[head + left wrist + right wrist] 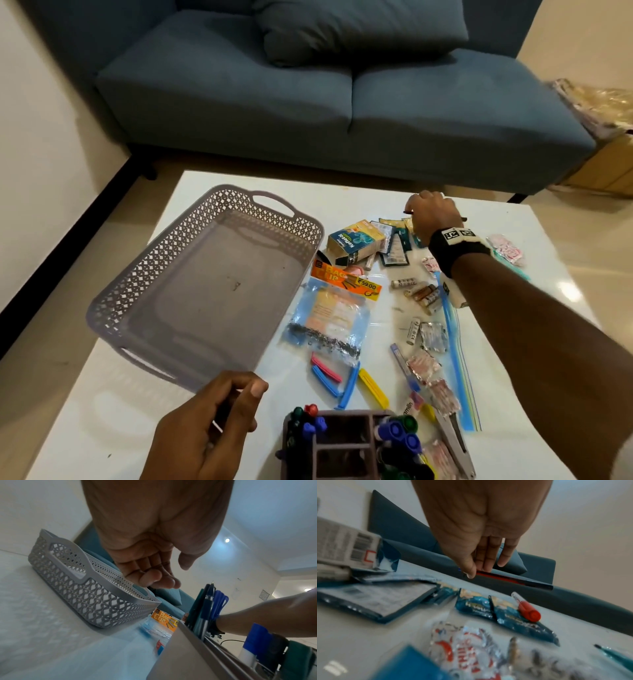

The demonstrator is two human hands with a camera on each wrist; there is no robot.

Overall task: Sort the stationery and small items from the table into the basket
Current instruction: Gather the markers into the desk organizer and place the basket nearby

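An empty grey lattice basket point(144, 270) stands on the left of the white table point(359, 192); the left wrist view shows its handle end point(82, 592). My left hand point(239, 390) hovers by the basket's near corner, fingers loosely curled and holding nothing point(169, 573). At the far side of the table my right hand point(416, 210) pinches a dark pencil with a red stripe point(513, 580) between thumb and fingers point(477, 570), lifted off the table. Below it lie blue sachets point(518, 623) and a red-capped marker point(527, 609).
Right of the basket lie a bag clip packet point(329, 315), coloured clips point(342, 380), a small carton point(352, 241), loose batteries point(421, 294) and a zip bag point(459, 363). A grey organiser with markers point(346, 442) stands at the near edge. A blue sofa point(308, 102) is behind the table.
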